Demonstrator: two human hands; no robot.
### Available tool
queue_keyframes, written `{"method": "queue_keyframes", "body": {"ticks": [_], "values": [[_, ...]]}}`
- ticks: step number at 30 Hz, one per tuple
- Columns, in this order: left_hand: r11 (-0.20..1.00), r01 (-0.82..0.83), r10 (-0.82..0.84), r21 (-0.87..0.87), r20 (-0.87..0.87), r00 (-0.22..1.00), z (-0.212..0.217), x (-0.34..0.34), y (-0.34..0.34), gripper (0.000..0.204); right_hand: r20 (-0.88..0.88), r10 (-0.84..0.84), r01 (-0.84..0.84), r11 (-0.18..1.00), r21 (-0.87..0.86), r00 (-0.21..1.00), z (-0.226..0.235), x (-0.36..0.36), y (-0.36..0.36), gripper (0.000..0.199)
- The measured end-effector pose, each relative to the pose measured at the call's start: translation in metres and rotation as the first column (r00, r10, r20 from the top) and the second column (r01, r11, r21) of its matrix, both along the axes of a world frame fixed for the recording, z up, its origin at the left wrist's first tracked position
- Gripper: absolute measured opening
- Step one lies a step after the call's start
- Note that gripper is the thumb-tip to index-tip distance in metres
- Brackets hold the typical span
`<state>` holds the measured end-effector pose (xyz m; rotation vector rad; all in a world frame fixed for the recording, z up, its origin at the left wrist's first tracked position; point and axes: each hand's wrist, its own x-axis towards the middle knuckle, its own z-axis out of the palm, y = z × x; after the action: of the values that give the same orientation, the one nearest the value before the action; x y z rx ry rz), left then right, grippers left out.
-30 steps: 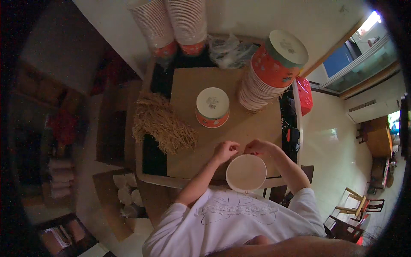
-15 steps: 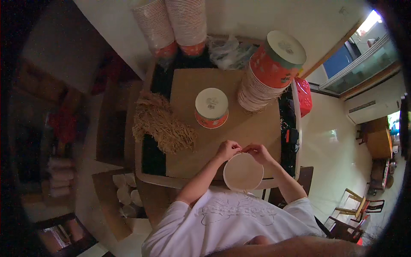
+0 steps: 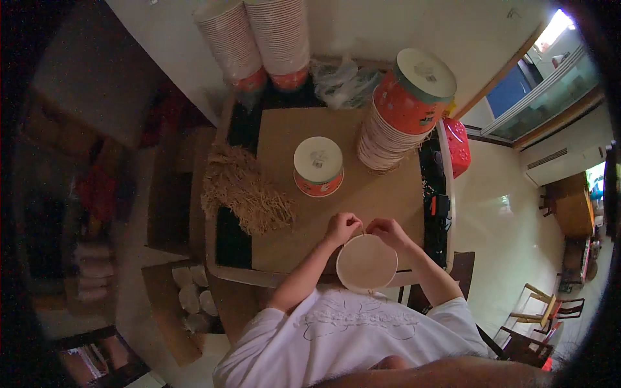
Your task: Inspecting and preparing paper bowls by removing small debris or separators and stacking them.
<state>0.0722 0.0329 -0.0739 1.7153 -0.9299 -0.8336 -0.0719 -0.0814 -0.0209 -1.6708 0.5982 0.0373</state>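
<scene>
A round paper bucket (image 3: 367,264) with a pale inside sits at the table's near edge, its mouth facing up toward me. At its far rim, my left hand (image 3: 343,229) and my right hand (image 3: 388,231) are closed in pinches. A short length of thin tan cord (image 3: 363,229) shows between the fingertips; the exact grip on it is too small to make out. Another tan strand hangs at the bucket's near rim. Beyond my hands stands an upside-down red and white paper bucket (image 3: 317,160). To its left lies a loose bundle of tan cords (image 3: 246,191).
A leaning stack of nested red buckets (image 3: 396,123) occupies the table's far right. Two tall wrapped stacks (image 3: 278,42) stand at the back beside crumpled clear plastic (image 3: 346,83). Cardboard (image 3: 388,200) covers the tabletop's middle. An open carton (image 3: 171,304) with white rolls is at lower left.
My hands have drawn slightly apart, and the tan cord between them shows more clearly. The view has shifted a little; the bucket stays in place.
</scene>
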Motion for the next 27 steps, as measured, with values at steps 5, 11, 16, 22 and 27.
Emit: {"method": "queue_keyframes", "body": {"ticks": [5, 11, 16, 22, 27], "values": [[1.0, 0.004, -0.004, 0.009, 0.014, 1.0, 0.012, -0.001, -0.005, 0.008, -0.258, -0.077, 0.148, 0.952, 0.268, 0.963, -0.017, 0.01, -0.007, 0.016], [0.998, -0.004, -0.003, 0.057, 0.126, 0.992, 0.012, -0.001, -0.004, 0.01, -0.194, 0.12, -0.063, 0.959, 0.276, 0.974, -0.005, 0.014, -0.016, 0.018], [0.996, -0.006, -0.011, 0.09, 0.183, 0.983, 0.0, -0.005, -0.004, 0.011, -0.23, 0.203, -0.15, 0.962, 0.228, 0.952, 0.001, 0.012, -0.025, 0.017], [0.996, -0.078, 0.078, -0.042, -0.01, 0.997, -0.056, 0.016, 0.009, 0.009, -0.212, 0.085, 0.004, 0.922, 0.387, 0.974, -0.019, -0.006, -0.033, 0.017], [0.98, -0.199, 0.192, 0.019, 0.185, 0.964, -0.052, 0.023, 0.031, 0.008, -0.282, 0.048, 0.033, 0.96, 0.277, 0.958, -0.01, -0.033, -0.049, 0.009]]}}
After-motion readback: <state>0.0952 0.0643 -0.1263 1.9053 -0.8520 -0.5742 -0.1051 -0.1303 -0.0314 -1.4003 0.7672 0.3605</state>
